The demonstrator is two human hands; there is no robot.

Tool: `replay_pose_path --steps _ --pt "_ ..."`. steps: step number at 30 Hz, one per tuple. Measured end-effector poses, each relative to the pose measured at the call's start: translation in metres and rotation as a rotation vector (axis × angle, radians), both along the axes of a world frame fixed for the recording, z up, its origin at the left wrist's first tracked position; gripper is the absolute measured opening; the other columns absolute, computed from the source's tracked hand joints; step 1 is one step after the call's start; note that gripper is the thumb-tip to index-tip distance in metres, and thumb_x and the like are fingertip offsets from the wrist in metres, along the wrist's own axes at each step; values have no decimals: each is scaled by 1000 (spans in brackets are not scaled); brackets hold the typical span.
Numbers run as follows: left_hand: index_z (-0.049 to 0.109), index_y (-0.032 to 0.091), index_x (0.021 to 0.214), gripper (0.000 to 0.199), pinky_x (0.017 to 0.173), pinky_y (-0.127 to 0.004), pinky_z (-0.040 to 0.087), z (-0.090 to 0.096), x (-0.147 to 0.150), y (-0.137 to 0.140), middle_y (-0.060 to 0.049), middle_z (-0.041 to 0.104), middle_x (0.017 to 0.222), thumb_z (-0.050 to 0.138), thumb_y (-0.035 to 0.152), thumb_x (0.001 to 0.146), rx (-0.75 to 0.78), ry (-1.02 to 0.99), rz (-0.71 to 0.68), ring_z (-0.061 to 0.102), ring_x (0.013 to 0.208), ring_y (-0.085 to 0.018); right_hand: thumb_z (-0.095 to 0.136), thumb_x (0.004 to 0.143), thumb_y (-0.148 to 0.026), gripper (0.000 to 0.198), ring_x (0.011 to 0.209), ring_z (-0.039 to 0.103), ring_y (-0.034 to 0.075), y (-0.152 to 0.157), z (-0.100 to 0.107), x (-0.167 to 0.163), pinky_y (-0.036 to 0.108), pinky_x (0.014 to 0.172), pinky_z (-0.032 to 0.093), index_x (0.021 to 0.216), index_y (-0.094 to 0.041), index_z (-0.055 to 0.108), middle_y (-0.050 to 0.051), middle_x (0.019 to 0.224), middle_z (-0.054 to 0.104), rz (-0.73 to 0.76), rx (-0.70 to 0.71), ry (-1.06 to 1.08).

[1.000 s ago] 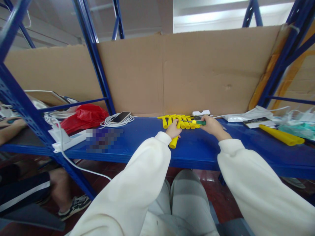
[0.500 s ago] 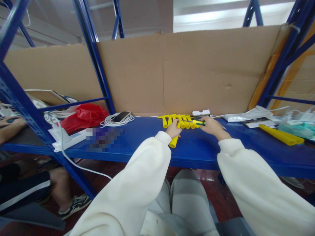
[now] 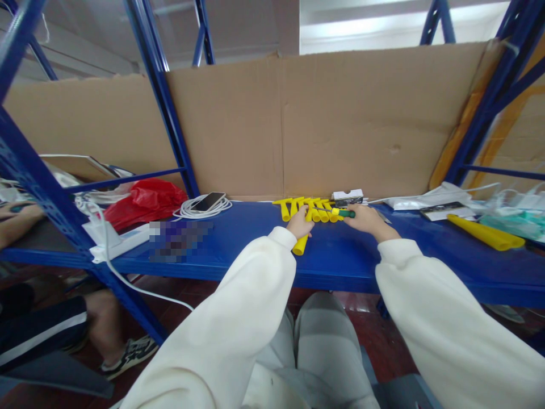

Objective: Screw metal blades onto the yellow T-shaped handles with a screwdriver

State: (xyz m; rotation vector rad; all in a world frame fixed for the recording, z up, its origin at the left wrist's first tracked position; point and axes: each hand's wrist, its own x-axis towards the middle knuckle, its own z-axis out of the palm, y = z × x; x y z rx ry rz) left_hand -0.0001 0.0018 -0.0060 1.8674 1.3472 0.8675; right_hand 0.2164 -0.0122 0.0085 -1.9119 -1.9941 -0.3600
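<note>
The left hand (image 3: 300,222) grips a yellow T-shaped piece (image 3: 300,245) just above or on the blue tabletop (image 3: 251,238); contact cannot be told. The right hand (image 3: 363,218) pinches a green-and-yellow screwdriver (image 3: 346,213), its shaft directed at that piece. A row of similar yellow pieces (image 3: 323,216) crowds the space directly beyond the hands. Behind it, a small box (image 3: 348,196) stands near a cardboard panel (image 3: 332,125). Left of the hands, a smartphone (image 3: 209,201) rests on coiled white cable (image 3: 223,208); well right lies a larger yellow piece (image 3: 485,233).
</note>
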Motion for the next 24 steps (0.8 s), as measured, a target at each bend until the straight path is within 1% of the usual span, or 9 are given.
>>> replay_pose_path --steps 2,7,12,15,18,21,24 --pt "38 26 155 72 56 -22 59 0 0 0 -14 56 146 57 10 88 1 8 -2 72 65 -12 63 81 -31 23 90 73 29 3 -2 2 31 75 51 99 -20 74 12 97 78 7 17 -5" --pt "38 25 155 70 56 -22 60 0 0 1 -14 55 146 55 10 89 15 23 -17 71 62 -10 68 78 -26 30 83 72 26 7 -5 5 28 68 48 107 -19 70 12 94 78 -15 18 2" --pt "37 23 155 70 54 -21 58 2 -1 -1 -15 53 148 54 9 89 21 28 -4 70 60 -10 66 80 -26 33 87 72 28 5 -4 3 30 71 48 112 -18 69 13 100 78 5 -12 34" --pt "37 22 156 70 53 -21 57 3 -1 -2 -15 56 146 54 9 89 13 33 -2 70 60 -10 64 81 -27 29 89 72 28 4 -3 3 30 73 49 108 -18 71 13 102 77 9 -21 50" --pt "37 23 156 71 54 -21 58 3 0 -2 -15 57 145 55 9 88 8 34 1 71 62 -10 65 80 -27 23 88 72 27 5 -3 3 28 69 47 101 -18 71 13 99 78 12 -8 43" --pt "39 23 155 70 54 -21 58 3 0 -3 -15 56 145 55 9 88 10 31 1 70 62 -10 67 79 -26 24 83 71 26 6 -5 4 27 65 45 102 -18 68 13 94 77 10 -18 40" --pt "40 22 154 69 54 -21 57 5 -1 -5 -14 60 141 54 8 89 12 26 -3 70 61 -10 67 79 -26 27 80 71 26 5 -5 3 28 64 45 105 -18 68 12 93 77 12 -37 55"
